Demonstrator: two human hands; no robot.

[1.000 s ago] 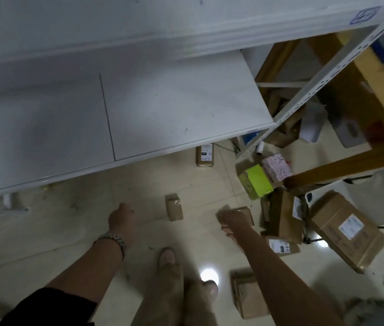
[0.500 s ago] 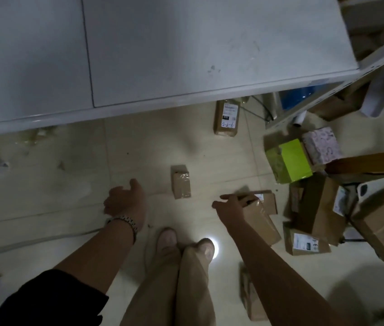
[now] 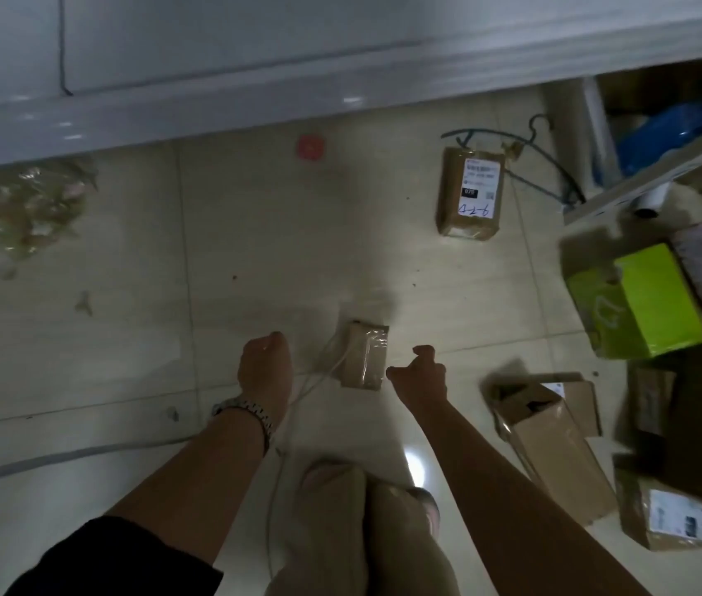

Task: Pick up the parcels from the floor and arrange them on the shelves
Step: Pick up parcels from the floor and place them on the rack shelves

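Parcel (image 3: 364, 354) wrapped in clear tape lies on the floor (image 3: 254, 251) between our hands, held by neither. Our right hand (image 3: 420, 374) is loosely curled, empty; the left hand (image 3: 265, 367) hides its fingers, so we cannot tell. We should grip both sides and lift level.

Black sleeve (image 3: 125, 557), metal watch (image 3: 249, 412) on L wrist, beige trousers (image 3: 336, 535).

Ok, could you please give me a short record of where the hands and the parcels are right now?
Left hand: just left of the small taped parcel, fingers hidden
Right hand: just right of it, loosely curled, holding nothing
Labelled parcel: lying on the floor near the shelf
Green box: floor, far right
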